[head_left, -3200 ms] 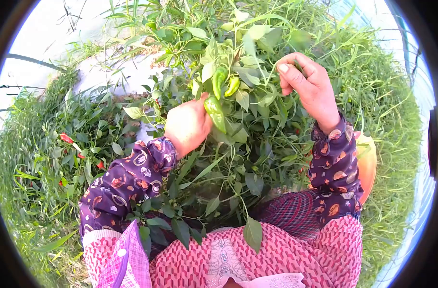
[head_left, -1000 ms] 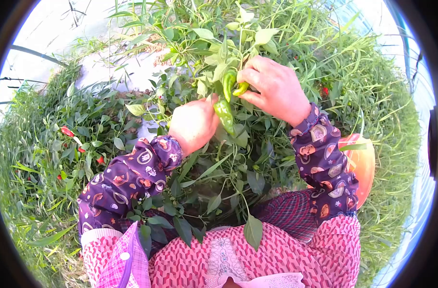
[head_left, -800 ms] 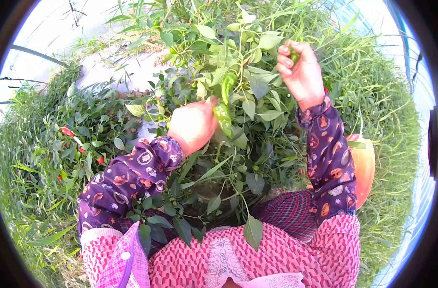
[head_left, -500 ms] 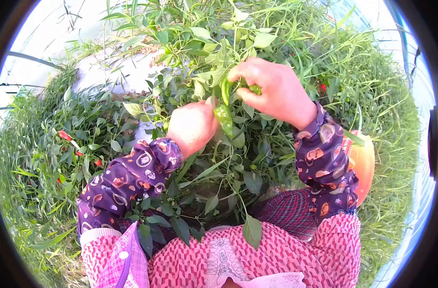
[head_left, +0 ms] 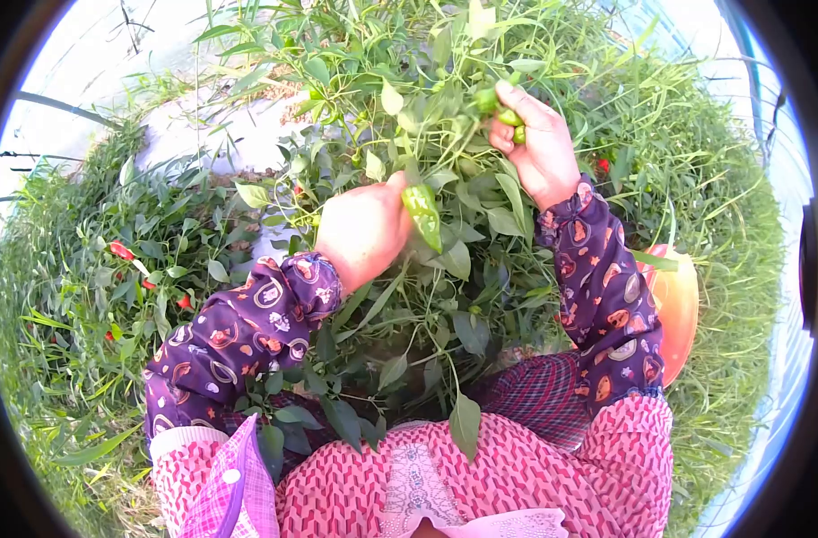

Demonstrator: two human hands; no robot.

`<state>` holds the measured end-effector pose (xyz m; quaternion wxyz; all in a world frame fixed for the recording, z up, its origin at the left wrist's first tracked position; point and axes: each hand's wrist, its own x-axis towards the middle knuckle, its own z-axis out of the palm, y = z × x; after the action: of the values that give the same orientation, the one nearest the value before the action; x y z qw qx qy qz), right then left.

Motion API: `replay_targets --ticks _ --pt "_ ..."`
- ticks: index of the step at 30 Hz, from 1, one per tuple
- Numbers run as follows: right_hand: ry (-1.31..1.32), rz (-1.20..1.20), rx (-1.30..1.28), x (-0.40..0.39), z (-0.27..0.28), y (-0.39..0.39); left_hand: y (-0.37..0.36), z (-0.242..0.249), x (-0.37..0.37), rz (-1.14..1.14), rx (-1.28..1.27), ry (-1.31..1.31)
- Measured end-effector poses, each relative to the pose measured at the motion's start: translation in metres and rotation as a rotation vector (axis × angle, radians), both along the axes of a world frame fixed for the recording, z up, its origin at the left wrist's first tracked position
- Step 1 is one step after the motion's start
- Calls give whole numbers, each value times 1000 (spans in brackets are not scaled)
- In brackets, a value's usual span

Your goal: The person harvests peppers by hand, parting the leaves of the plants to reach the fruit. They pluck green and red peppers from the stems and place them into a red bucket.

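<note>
Lifted up and right off the pepper plant (head_left: 400, 296), right hand (head_left: 539, 148) clamps small green chilies (head_left: 508, 117) in closed fingers, while left hand (head_left: 364, 233) grips another green chili (head_left: 424, 215) beside the leaves.

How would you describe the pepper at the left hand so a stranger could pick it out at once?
Start at the leafy pepper plant filling the middle of the view, then find the left hand with its purple patterned sleeve. The green pepper sticks out by its thumb, hanging tip down. It is the broad, glossy one, apart from the smaller peppers gripped in the right hand higher up.
</note>
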<state>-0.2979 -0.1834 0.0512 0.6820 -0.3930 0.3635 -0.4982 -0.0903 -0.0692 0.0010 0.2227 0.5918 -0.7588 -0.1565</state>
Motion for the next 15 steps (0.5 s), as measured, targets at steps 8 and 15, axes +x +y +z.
replay_targets --ticks 8,15 --pt "45 244 -177 -56 43 -13 0 -6 12 -7 -24 -40" --pt "1475 353 -1669 23 28 66 -3 -3 4 32 -25 73"
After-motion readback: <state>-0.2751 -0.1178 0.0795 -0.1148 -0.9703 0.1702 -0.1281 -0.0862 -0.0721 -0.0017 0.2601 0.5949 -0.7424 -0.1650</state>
